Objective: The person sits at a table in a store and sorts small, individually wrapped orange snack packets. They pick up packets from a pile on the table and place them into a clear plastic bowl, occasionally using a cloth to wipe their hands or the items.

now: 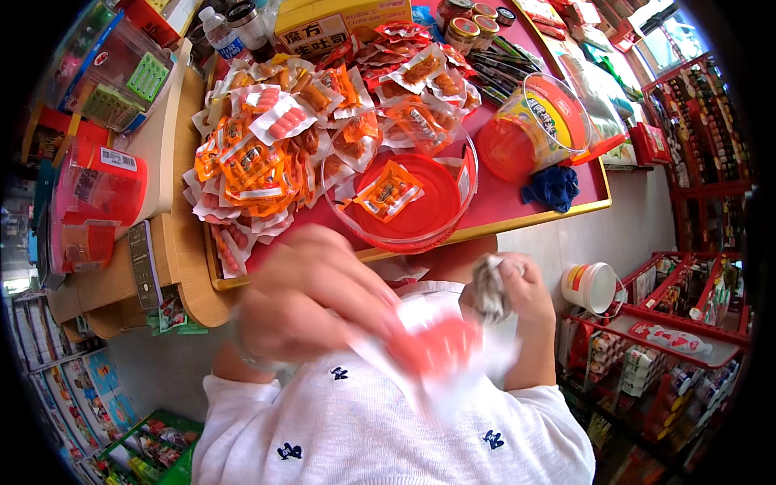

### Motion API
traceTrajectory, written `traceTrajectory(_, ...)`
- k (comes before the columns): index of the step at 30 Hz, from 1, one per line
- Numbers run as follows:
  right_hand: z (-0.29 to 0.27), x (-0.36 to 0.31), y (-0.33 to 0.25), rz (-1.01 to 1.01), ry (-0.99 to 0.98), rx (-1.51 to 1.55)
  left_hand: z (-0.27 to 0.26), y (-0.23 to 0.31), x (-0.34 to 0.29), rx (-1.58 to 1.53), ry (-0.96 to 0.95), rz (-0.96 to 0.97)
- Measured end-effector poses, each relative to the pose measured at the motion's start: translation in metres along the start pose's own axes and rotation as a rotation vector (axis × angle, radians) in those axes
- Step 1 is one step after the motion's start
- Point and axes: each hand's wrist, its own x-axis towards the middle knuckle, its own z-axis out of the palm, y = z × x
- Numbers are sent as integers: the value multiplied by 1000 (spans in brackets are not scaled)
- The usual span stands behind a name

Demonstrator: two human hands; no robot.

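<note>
My left hand (303,295), smeared by motion, grips a clear packet of red sausages (440,347) in front of my white shirt. To its right, my closed right hand (529,291) holds a crumpled greyish cloth (491,287). Beyond both hands, a round clear tub with a red bottom (436,212) stands at the table's near edge. One orange snack packet (390,191) lies inside it. Left of the tub is a large heap of sealed snack packets (259,166), orange ones mixed with clear ones of red sausages.
The red table (509,217) has a gold rim. On it are a tilted clear tub with a yellow label (543,121), a dark blue cloth (551,188), a yellow box (343,24) and jars (462,34). A phone (144,263) stands at left; a white bucket (598,288) at right.
</note>
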Motion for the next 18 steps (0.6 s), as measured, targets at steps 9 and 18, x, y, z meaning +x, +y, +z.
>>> traceTrajectory(9,-5,-7,27,6,192,429,-35,-56,54,913,-356,-286)
traceTrajectory(18,0,-10,18,19,285,455,-28,-107,43,1151,-622,-98)
